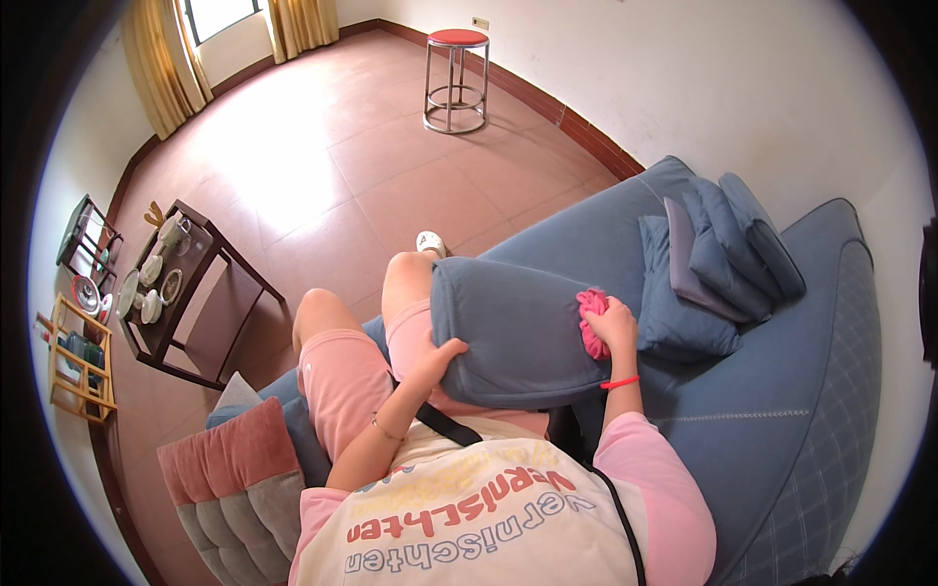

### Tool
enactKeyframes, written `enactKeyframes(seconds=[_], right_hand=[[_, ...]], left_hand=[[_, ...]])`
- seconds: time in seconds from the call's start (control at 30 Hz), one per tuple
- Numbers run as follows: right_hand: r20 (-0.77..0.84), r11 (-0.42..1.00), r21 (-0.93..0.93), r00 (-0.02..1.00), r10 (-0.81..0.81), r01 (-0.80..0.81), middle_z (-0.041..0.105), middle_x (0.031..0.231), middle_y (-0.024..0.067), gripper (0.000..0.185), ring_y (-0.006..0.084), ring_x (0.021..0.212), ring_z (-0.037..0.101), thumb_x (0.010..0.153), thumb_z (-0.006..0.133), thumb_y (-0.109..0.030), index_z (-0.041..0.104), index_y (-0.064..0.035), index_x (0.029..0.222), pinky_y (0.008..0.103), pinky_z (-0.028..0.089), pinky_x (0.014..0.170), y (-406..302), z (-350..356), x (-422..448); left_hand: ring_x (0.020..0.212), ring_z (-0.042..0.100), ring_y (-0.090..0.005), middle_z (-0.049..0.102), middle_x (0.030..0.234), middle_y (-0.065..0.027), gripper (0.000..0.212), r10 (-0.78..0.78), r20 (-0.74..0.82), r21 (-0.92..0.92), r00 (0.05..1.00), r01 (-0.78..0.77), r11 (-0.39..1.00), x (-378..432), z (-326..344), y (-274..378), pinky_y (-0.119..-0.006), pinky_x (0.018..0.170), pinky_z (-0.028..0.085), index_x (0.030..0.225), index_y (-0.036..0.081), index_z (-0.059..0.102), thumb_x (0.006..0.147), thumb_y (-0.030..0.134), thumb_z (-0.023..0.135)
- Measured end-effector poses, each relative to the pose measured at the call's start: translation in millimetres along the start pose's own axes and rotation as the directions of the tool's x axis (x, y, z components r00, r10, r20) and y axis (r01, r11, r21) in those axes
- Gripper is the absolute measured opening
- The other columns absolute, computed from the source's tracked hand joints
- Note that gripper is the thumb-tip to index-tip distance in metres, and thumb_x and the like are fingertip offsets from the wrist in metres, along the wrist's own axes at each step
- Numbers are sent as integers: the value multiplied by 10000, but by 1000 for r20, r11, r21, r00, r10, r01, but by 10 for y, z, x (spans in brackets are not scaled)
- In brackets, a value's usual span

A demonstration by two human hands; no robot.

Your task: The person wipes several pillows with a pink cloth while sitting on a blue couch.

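A blue sofa cushion [513,329] lies across my lap and the seat beside me. My left hand [440,359] grips its near left edge, with the thumb on top and the fingers hidden underneath. My right hand [614,322] holds a bunched pink cloth [591,311] against the right part of the cushion's upper face. Just right of that hand, several blue cushions [733,242] lean in a stack on the blue sofa [579,212], with a greyish-purple cushion [692,264] among them.
To the left stands a dark wooden table [212,256] bearing dishes and glassware. A red-topped metal stool [457,80] is near the far wall. A pink and grey tufted cushion [234,483] sits at my left, and a small wooden rack [80,359] stands by the left wall.
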State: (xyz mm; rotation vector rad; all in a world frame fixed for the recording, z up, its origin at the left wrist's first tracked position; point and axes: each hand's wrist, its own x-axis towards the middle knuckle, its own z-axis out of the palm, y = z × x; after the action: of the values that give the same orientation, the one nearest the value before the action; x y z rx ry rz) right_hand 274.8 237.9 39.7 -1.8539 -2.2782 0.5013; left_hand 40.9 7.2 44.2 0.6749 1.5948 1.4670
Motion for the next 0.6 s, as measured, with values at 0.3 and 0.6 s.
enactKeyframes(seconds=[0.3, 0.6], right_hand=[[28, 983, -44, 983, 181, -180, 608, 972, 261, 566, 373, 965, 582, 635, 629, -411, 608, 41, 974, 410, 465, 819, 717, 221, 145], [133, 961, -60, 952, 277, -271, 595, 1044, 239, 557, 359, 1007, 569, 650, 608, -410, 620, 17, 1007, 395, 455, 860, 807, 415, 133]], left_hand=[[931, 533, -187, 543, 1037, -89, 421, 196, -708, -323, 678, -558, 765, -413, -773, 582, -292, 855, 424, 1110, 6, 499, 718, 124, 597], [1049, 514, -218, 524, 1164, -121, 406, 315, -925, -158, 213, -969, 189, -823, -1214, 867, -346, 911, 440, 1132, -30, 494, 801, 194, 560]])
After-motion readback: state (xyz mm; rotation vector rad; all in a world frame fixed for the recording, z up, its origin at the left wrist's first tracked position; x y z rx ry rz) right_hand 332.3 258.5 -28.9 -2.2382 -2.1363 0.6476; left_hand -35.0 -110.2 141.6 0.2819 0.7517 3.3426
